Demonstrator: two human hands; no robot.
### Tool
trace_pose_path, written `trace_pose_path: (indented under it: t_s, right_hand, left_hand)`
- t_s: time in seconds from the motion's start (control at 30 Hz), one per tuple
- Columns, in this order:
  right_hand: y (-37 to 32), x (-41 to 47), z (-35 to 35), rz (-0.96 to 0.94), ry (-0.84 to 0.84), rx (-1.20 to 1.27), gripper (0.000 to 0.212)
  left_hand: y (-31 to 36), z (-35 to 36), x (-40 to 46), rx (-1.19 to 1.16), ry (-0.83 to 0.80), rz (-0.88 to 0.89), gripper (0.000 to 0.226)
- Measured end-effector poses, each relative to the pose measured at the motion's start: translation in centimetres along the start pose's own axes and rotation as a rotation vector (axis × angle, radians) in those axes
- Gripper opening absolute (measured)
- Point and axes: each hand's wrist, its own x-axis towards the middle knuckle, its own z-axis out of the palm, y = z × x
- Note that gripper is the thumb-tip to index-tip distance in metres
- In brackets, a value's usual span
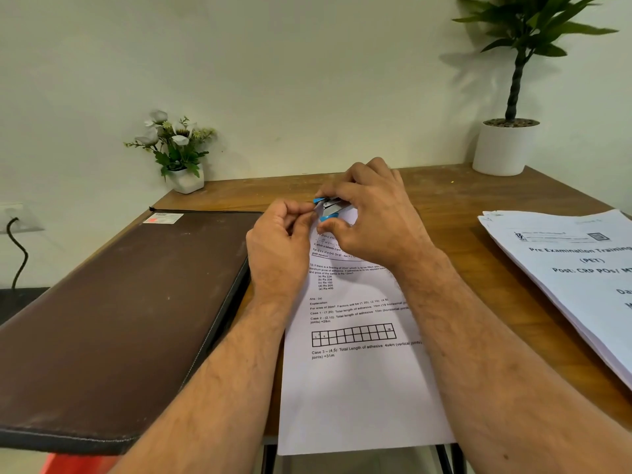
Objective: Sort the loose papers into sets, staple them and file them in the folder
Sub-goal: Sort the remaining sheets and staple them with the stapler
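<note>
While our right hand (372,217) curls its fingers and thumb round the small blue stapler (329,209) above the top of the printed sheet (355,381), our left hand (278,244) pinches at the stapler's front end with thumb and forefinger. That sheet lies on the wooden table (441,200), its near edge overhanging. We see the closed brown folder (116,302) to the left, a paper stack (574,275) to the right.

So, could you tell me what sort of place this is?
Probably a home or small office desk: a wooden table against a plain wall, with a brown folder, printed papers and potted plants.
</note>
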Motion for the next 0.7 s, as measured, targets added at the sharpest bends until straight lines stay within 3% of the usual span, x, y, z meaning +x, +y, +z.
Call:
trace_pose_path:
  t_s: [0.7]
  right_hand:
    - [0.26,-0.02,-0.05,0.005,-0.045,-0.019,0.049]
  left_hand:
    - [-0.22,-0.03,0.07,0.027,-0.018,0.007,0.012]
